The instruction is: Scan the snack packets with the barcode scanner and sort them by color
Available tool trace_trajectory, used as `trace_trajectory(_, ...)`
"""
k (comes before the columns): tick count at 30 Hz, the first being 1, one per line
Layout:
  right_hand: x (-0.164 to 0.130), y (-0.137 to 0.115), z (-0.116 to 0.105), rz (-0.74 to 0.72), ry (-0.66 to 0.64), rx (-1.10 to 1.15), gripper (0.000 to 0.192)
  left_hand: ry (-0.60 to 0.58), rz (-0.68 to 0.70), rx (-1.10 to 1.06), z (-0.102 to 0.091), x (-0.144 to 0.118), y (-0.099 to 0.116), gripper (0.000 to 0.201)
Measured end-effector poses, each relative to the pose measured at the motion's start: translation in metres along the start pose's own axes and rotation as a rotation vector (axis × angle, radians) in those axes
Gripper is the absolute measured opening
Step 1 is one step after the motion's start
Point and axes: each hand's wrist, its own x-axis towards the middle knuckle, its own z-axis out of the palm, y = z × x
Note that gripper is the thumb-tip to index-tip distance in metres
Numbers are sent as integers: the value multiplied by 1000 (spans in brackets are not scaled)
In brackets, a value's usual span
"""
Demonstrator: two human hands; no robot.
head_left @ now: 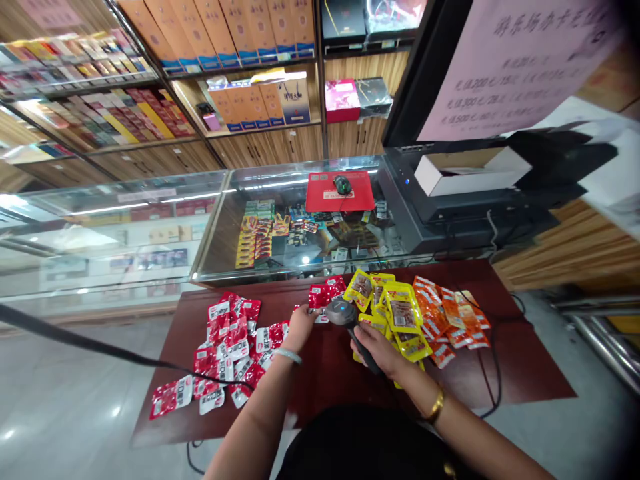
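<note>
My right hand (376, 348) is wrapped round the handle of a dark barcode scanner (342, 311), whose head points to the left. Just left of that head, my left hand (301, 328) pinches a red and white snack packet (321, 315) at its edge. Further red packets (334, 287) lie right behind it. A loose heap of red and white packets (235, 337) spreads over the left of the dark red table (320, 390). Yellow snack packets (403, 313) are piled beside and beyond my right hand, and orange packets (450, 313) lie to their right.
Behind the table stands a glass display counter (225, 257) with a red mouse mat (320, 195) and a mouse (343, 185) on it. A white open box (470, 179) sits on dark equipment at the right. Black cables (125, 350) cross the left and right sides.
</note>
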Motion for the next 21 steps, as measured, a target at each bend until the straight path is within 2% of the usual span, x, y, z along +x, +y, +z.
trace_trajectory(4,3,-2,-4,-20,20,24,58,-106,80,-33,30,-5,3,11)
trace_trajectory(8,4,-1,-9,-18,34,42,59,-180,149,-47,47,-7,9,12)
trace_trajectory(14,3,10,-18,-16,70,48,60,-217,108,44,68,-13,22,14)
trace_trajectory(16,4,15,-21,-8,77,46,59,-233,106,83,67,-17,26,13)
trace_trajectory(18,5,18,-24,3,77,47,58,-213,137,144,57,-21,26,15)
trace_trajectory(21,6,21,-24,14,67,52,56,-76,212,303,29,-27,17,23)
